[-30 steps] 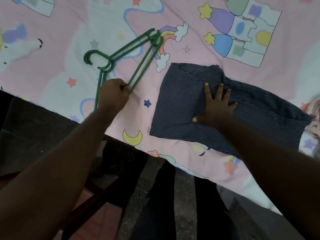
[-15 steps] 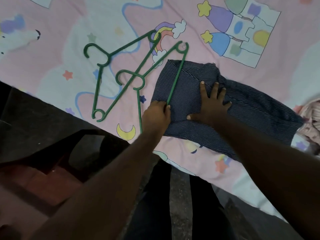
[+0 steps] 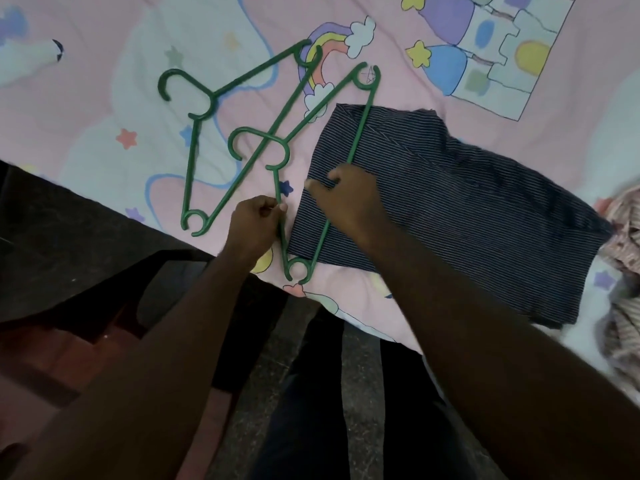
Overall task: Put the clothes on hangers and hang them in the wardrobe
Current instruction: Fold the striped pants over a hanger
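A dark blue striped garment [image 3: 450,209] lies folded flat on the pink patterned bedsheet [image 3: 104,140]. Two green plastic hangers rest on the sheet. The nearer hanger [image 3: 360,126] lies partly across the garment's left edge; the other hanger [image 3: 194,140] lies free to its left. My left hand [image 3: 256,220] pinches the nearer hanger's lower arm close to the bed edge. My right hand [image 3: 349,199] has its fingers curled round that hanger's long bar where it crosses the garment.
A pale striped cloth [image 3: 623,244] is bunched at the right edge of the bed. The bed's front edge runs diagonally below my hands, with dark floor [image 3: 346,393] and a reddish wooden piece [image 3: 45,362] beneath it. My legs stand against the bed.
My right hand lifted off the garment and took hold of the nearer hanger's bar. My left hand shifted from that bar to the hanger's lower arm. One second ago both hangers were together in my left hand.
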{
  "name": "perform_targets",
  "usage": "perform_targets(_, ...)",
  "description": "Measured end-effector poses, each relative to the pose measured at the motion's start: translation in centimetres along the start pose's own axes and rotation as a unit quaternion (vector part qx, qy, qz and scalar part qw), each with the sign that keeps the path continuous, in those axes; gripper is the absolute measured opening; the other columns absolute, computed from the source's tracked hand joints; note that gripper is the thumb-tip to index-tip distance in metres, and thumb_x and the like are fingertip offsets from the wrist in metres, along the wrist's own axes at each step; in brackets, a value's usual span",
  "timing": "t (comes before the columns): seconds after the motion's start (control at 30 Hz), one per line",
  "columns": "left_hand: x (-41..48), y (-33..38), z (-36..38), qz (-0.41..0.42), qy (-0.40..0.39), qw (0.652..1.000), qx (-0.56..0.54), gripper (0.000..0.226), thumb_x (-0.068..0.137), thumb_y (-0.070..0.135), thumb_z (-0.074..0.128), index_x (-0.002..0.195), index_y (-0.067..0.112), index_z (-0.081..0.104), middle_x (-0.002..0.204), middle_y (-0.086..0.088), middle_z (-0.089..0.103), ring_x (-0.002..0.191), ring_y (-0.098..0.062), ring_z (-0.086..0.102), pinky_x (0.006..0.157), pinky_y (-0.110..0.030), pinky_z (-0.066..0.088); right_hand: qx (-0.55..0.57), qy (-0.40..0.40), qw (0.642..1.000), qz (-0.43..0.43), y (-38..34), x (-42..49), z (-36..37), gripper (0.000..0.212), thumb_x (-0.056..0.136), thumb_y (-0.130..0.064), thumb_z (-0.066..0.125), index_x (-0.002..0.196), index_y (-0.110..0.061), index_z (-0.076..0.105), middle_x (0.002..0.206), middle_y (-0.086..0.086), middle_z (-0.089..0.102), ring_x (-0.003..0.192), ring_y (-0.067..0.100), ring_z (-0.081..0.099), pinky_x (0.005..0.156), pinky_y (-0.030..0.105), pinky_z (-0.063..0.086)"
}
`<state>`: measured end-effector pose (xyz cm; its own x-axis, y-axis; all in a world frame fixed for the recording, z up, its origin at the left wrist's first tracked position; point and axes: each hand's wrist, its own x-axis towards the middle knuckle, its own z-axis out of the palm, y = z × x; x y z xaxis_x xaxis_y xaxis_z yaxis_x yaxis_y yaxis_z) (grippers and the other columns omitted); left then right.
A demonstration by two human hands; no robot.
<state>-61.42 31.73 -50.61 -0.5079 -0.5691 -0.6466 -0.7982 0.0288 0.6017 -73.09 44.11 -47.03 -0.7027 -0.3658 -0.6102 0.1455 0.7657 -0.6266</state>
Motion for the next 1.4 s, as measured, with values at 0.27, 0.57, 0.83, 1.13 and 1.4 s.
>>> perform_targets(0.27, 0.6, 0.8, -0.9, -0.036, -0.130, 0.987, -0.090, 0.010, 0.096, 0.005, 0.055, 0.103, 0.003, 0.062, 0.077, -0.009, 0.065, 0.067, -0.021, 0.063, 0.062, -0.028, 0.055, 0.024, 0.018, 0.989, 0.148, -2.8, 3.9, 4.0, 0.058, 0.089, -0.033, 0.067, 0.126, -0.004, 0.034, 0.126, 0.016, 0.056, 0.113, 0.035, 0.058, 0.081, 0.033, 0.049)
perform_targets(0.57, 1.1, 1.4, -1.1, -0.060, -0.187, 0.974, -0.109, 0.013, 0.097, 0.001, 0.053, 0.090, 0.010, 0.059, 0.076, -0.009, 0.062, 0.065, -0.020, 0.062, 0.057, -0.023, 0.055, 0.002, -0.005, 0.994, 0.113, -1.6, 4.3, 3.4, 0.038, 0.095, -0.011, 0.050, 0.127, -0.004, 0.031, 0.120, 0.021, 0.058, 0.106, 0.038, 0.060, 0.085, 0.043, 0.053)
perform_targets(0.83, 0.2, 2.1, 0.4, -0.054, -0.169, 0.978, -0.107, 0.018, 0.093, -0.004, 0.056, 0.081, 0.009, 0.057, 0.065, -0.001, 0.064, 0.052, -0.009, 0.060, 0.051, -0.022, 0.054, 0.183, -0.017, 0.983, 0.028, -0.2, 1.8, 0.2, 0.026, 0.094, -0.009, 0.048, 0.118, -0.012, 0.040, 0.104, 0.015, 0.056, 0.079, 0.031, 0.061, 0.073, 0.057, 0.057)
perform_targets(1.13, -2.6, 4.5, 5.6, -0.038, -0.183, 0.978, -0.091, 0.020, 0.094, -0.001, 0.053, 0.082, 0.011, 0.064, 0.063, 0.009, 0.071, 0.058, -0.003, 0.066, 0.057, -0.016, 0.054, 0.224, -0.073, 0.971, -0.027, 1.0, -0.7, -3.6, 0.022, 0.097, -0.009, 0.048, 0.117, -0.016, 0.042, 0.098, 0.016, 0.062, 0.076, 0.026, 0.061, 0.070, 0.053, 0.058)
perform_targets(1.4, -3.7, 5.4, 8.1, -0.017, -0.147, 0.986, -0.074, 0.014, 0.094, 0.000, 0.058, 0.081, 0.003, 0.055, 0.075, -0.016, 0.061, 0.061, -0.022, 0.060, 0.057, -0.032, 0.057, 0.311, -0.045, 0.949, -0.022, 5.3, -4.2, -10.1, 0.037, 0.097, -0.007, 0.054, 0.132, -0.012, 0.045, 0.093, 0.004, 0.067, 0.078, 0.017, 0.065, 0.069, 0.038, 0.056)
